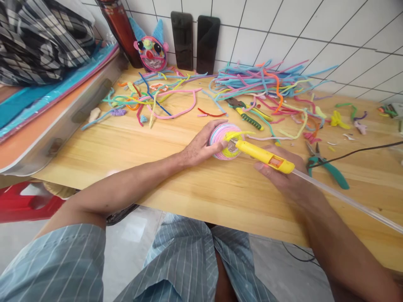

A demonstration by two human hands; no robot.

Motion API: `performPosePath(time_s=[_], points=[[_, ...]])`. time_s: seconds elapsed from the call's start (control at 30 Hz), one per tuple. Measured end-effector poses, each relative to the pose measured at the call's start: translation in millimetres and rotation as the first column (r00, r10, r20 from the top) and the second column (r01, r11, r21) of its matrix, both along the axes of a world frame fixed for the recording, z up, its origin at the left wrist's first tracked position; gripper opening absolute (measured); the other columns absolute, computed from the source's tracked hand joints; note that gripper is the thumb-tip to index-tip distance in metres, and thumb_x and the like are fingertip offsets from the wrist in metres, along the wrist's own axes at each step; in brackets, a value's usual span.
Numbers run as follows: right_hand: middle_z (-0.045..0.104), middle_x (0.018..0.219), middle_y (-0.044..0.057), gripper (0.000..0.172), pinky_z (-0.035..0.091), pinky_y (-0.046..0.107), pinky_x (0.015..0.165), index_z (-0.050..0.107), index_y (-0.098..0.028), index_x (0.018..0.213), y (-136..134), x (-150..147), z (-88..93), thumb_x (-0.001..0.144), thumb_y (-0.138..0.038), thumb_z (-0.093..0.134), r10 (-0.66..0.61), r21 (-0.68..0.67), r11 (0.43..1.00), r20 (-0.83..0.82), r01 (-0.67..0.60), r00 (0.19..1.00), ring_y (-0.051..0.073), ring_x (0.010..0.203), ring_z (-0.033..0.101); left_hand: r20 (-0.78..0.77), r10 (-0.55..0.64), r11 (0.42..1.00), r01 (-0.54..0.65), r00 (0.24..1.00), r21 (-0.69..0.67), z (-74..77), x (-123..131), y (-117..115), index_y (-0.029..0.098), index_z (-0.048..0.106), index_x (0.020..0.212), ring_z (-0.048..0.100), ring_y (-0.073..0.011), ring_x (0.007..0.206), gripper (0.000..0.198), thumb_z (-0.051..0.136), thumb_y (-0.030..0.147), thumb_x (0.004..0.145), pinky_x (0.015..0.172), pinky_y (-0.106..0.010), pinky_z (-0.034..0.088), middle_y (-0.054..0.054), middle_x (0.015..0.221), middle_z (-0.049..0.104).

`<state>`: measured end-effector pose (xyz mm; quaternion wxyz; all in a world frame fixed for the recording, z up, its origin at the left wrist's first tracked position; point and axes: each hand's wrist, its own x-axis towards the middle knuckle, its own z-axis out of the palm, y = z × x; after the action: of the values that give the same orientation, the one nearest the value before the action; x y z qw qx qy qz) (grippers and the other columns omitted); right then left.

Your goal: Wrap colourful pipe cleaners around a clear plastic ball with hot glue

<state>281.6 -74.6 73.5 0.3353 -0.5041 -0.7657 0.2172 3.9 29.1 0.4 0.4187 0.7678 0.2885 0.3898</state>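
Round coiled piece (pixel 224 128), one: fuzzy stems wound in pink, pale blue and yellow rings, a glossy clear patch at the middle, a yellow stem lying across it; located just above the wooden tabletop (pixel 151 144), near its middle, or on it, cannot tell which. Left hand (pixel 201 144), bare: thumb on the near face, fingers around the far side, pinching the rim. Glue gun (pixel 264 156), smooth yellow plastic, its tip at the clear patch, contact uncertain; clear rod-like glue stick (pixel 343 200) trailing from the rear. Right hand (pixel 285 176): wrapped around the gun, fingers partly hidden.

Beyond: cutters (pixel 250 118) with ribbed green-and-yellow handles; a tangled heap of fuzzy stems (pixel 248 79); teal-handled pliers (pixel 335 173), a thin black cable (pixel 362 148) across them. At the tiled wall (pixel 261 25): two dark, flat phones and a blue-eared, pink-rimmed round pouch (pixel 153 54).

Edges and room: bare, smooth wood from the left wrist to the translucent bin (pixel 78 105), and from the piece to the straight front edge; rightward, the gun and pliers narrow the space.
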Motion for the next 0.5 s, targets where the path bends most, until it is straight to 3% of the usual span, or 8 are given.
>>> performPosePath(time_s=[0.13, 0.33, 0.5], points=[[0.081, 0.102, 0.003, 0.011, 0.060, 0.045, 0.086, 0.071, -0.032, 0.101, -1.0, 0.8, -0.3, 0.101, -0.043, 0.075, 0.002, 0.006, 1.000, -0.032, -0.001, 0.999, 0.029, 0.092, 0.075, 0.017, -0.001, 1.000, 0.001, 1.000, -0.016, 0.4, 0.2, 1.1, 0.019, 0.048, 0.160, 0.064, -0.0363, 0.146, 0.083, 0.065, 0.074, 0.100, 0.128, -0.053, 0.052, -0.018, 0.161, 0.061], [0.071, 0.082, -0.001, 0.021, 0.051, 0.038, 0.070, 0.070, -0.030, 0.093, -1.1, 12.7, -2.9, 0.103, -0.047, 0.072, -0.062, -0.016, 0.998, 0.003, 0.062, 0.998, 0.022, 0.072, 0.064, 0.045, -0.004, 0.999, 0.006, 0.999, -0.031, -0.1, -0.1, 0.6, 0.021, 0.050, 0.159, 0.064, -0.0358, 0.146, 0.081, 0.066, 0.074, 0.100, 0.129, -0.052, 0.052, -0.017, 0.162, 0.062], [0.070, 0.083, 0.000, 0.021, 0.050, 0.037, 0.068, 0.069, -0.029, 0.091, -1.6, 12.2, -1.3, 0.103, -0.046, 0.071, -0.044, -0.029, 0.999, 0.014, 0.045, 0.999, 0.022, 0.071, 0.063, 0.047, 0.006, 1.000, -0.005, 0.999, -0.020, -2.3, 0.2, 0.8, 0.022, 0.050, 0.158, 0.065, -0.0355, 0.145, 0.079, 0.066, 0.074, 0.100, 0.128, -0.053, 0.053, -0.016, 0.160, 0.063]])
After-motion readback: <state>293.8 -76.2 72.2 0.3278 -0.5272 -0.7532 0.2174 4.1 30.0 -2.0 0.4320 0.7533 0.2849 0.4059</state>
